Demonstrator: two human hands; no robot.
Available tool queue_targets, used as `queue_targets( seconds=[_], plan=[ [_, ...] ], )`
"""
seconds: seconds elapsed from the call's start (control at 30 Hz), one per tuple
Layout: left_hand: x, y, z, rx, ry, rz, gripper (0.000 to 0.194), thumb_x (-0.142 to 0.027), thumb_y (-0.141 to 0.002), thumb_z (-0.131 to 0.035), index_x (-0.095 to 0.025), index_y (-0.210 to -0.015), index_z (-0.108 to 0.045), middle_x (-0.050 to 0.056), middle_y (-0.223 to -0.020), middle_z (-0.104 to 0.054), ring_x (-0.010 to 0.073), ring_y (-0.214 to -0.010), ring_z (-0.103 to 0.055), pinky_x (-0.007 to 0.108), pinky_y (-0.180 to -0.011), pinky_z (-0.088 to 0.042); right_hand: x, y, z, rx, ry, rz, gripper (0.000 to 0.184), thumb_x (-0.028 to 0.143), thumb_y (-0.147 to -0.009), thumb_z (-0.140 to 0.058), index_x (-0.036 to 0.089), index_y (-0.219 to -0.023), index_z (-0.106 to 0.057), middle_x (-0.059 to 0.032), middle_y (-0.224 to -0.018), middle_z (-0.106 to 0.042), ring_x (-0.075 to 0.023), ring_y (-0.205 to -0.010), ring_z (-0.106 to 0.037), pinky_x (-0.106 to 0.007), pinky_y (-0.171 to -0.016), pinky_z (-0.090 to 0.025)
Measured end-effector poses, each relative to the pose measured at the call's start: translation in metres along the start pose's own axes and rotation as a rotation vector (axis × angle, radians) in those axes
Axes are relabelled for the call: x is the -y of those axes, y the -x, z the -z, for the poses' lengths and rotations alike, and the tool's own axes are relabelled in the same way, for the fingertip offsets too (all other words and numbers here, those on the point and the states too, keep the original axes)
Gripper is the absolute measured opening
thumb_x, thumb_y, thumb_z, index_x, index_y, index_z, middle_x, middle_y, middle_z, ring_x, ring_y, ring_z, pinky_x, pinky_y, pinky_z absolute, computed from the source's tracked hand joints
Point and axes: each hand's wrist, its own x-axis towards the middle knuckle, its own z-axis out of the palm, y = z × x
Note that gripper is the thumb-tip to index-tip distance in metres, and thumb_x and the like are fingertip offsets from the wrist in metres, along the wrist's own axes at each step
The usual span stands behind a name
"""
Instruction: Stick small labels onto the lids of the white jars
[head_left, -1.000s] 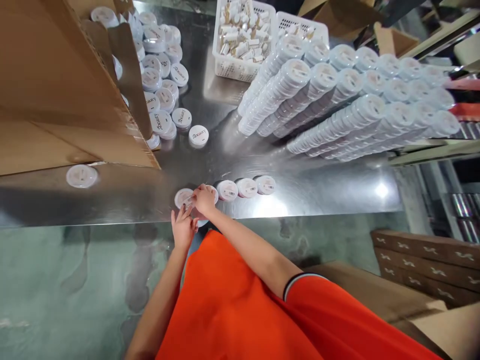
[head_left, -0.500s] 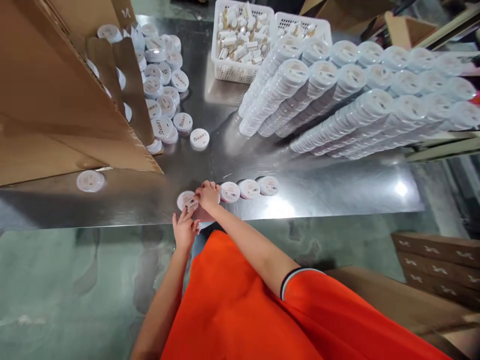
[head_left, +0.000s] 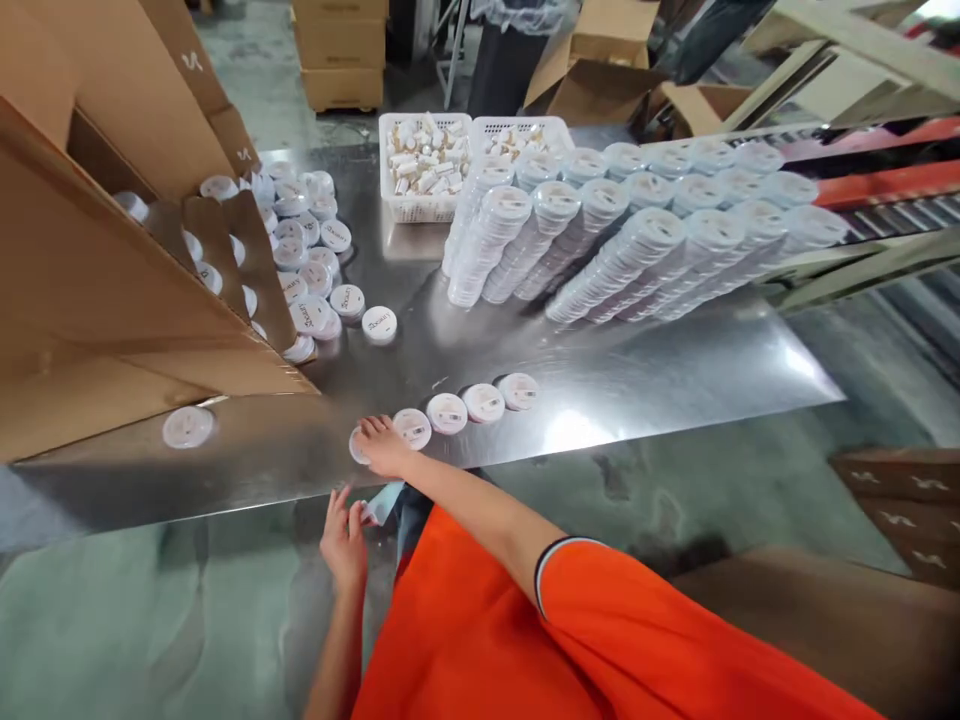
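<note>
My left hand (head_left: 345,540), just off the table's front edge, is closed on a pale blue sticker strip (head_left: 384,502) that trails to the right. My right hand (head_left: 382,447) lies with its fingers over the top of the leftmost round white jar (head_left: 355,446), covering most of it. Its fingers look laid on the lid rather than wrapped round it. To the right of that hand, a row of similar jars (head_left: 448,413) continues, each with a small dark-printed label on its upward face.
Jars with lettered lids (head_left: 309,275) crowd beside a tall cardboard box (head_left: 150,350). One jar (head_left: 188,427) sits at the box's front. Tall stacks of clear round containers (head_left: 600,230) stand at the back right, near white baskets (head_left: 424,205) of small bottles. The metal table (head_left: 675,370) ends before my body.
My left hand has drawn back from the leftmost jar to off the table edge, with the strip. My right hand has moved onto that jar. The camera view has tilted up.
</note>
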Motion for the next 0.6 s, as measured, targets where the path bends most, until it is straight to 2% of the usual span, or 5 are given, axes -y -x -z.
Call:
queue_targets(
  seconds=[0.07,0.17,0.27,0.47,0.6],
  plan=[
    [0.005,0.009,0.006,-0.005,0.010,0.081,0.037,-0.053,-0.088,-0.049,-0.026,-0.076,-0.071,0.013,-0.126,-0.074,0.0337,-0.132,-0.059,0.054,-0.107,-0.050,-0.004,0.009,0.008,-0.083,-0.041,0.007,0.064,0.028,-0.074,-0.074,0.013,-0.133,-0.055,-0.0219,-0.147,-0.052,-0.0353,-0.132,-0.049,-0.051,-0.110,-0.038],
    [0.006,0.016,0.006,0.016,0.039,0.154,0.042,-0.058,-0.085,-0.050,-0.024,-0.092,-0.074,0.016,-0.127,-0.072,0.0344,-0.130,-0.061,0.053,-0.108,-0.049,-0.023,0.032,0.015,-0.228,-0.061,-0.086,0.058,0.033,-0.075,-0.072,0.016,-0.128,-0.057,-0.0199,-0.148,-0.050,-0.0352,-0.133,-0.045,-0.051,-0.108,-0.037],
    [0.000,0.014,-0.003,0.062,0.060,0.169,0.050,-0.061,-0.081,-0.052,-0.020,-0.100,-0.074,0.019,-0.130,-0.071,0.0365,-0.126,-0.063,0.055,-0.107,-0.050,-0.046,0.048,0.011,-0.176,-0.009,-0.213,0.060,0.029,-0.070,-0.074,0.016,-0.127,-0.058,-0.0221,-0.150,-0.046,-0.0364,-0.136,-0.042,-0.050,-0.109,-0.035],
    [-0.017,0.001,-0.016,0.167,0.043,0.034,0.043,-0.061,-0.080,-0.052,-0.024,-0.073,-0.073,0.014,-0.116,-0.077,0.0348,-0.119,-0.068,0.052,-0.103,-0.053,-0.062,0.048,0.012,-0.110,0.002,-0.200,0.067,0.025,-0.062,-0.077,0.020,-0.126,-0.059,-0.0183,-0.141,-0.054,-0.0331,-0.121,-0.053,-0.048,-0.108,-0.034],
    [-0.020,-0.002,-0.018,0.157,-0.008,0.026,0.041,-0.058,-0.081,-0.052,-0.025,-0.077,-0.075,0.012,-0.114,-0.078,0.0324,-0.116,-0.069,0.047,-0.102,-0.055,-0.076,0.071,0.026,-0.268,-0.090,-0.281,0.054,0.032,-0.068,-0.073,0.023,-0.120,-0.062,-0.0151,-0.144,-0.051,-0.0323,-0.124,-0.051,-0.049,-0.109,-0.030]
  ],
)
